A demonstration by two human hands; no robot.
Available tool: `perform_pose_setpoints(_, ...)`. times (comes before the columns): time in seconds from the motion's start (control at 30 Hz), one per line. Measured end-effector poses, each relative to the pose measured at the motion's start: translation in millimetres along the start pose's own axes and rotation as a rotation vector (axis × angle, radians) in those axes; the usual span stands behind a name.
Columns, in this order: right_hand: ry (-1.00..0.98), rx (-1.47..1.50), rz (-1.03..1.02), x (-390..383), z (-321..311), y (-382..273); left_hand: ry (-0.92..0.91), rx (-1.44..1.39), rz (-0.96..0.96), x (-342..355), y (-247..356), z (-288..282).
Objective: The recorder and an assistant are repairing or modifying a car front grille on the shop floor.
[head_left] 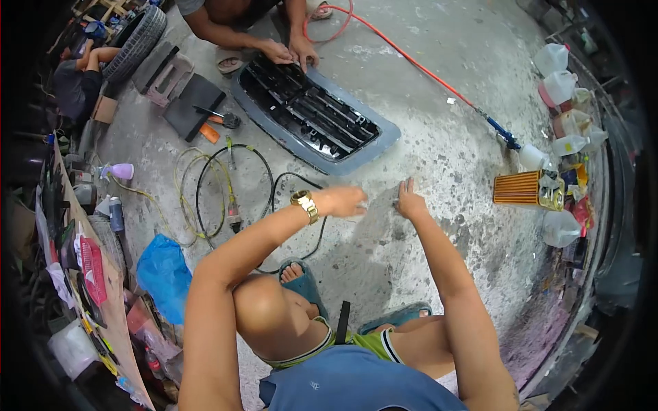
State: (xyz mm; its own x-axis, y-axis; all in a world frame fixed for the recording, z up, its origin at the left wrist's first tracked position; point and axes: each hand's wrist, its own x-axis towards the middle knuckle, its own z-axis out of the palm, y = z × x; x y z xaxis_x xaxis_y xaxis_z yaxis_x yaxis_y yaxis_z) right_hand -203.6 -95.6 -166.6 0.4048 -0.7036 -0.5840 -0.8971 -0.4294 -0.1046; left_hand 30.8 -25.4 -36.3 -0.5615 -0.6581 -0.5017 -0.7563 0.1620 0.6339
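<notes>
Two bare hands are held, apart, above the stained grey concrete floor (452,175); the left hand (340,201), with a gold-coloured link-band watch (306,206) at its wrist, is loosely spread and slightly blurred; the right hand (411,203) has fingers extended forward, its palm hidden; no held object shows in either. Left of the left hand, a thin, flexible black cable (199,186) lies in a round loop; well to the right stands an amber, ribbed rectangular container (517,188). Beyond both hands, the curved black slatted grille panel (312,113) lies on the floor; its broad border is smooth matt grey, its slats glossy and apparently plastic; at its far edge the co-worker's hands (301,51) touch it. Step in hand, as judged: the co-worker handles the panel while the wearer's hands are free; contact by either would call for a forward reach and light pressure on the border, since the slats look thin. Farther left are a flat black pad (184,109) and a deeply grooved black rubber tyre (140,42).
</notes>
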Motion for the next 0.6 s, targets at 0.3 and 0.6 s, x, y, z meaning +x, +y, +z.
perform_pose_setpoints(0.3, 0.093, 0.096, -0.008, -18.5, -3.0, -19.3, 0.489, -0.047, -0.317, 57.9, -109.2, -59.3)
perform_pose_setpoints(0.6, 0.033, 0.098, 0.059, -13.5, -9.7, -29.8, 0.336, -0.05, -0.386, 84.8, -136.6, -58.4)
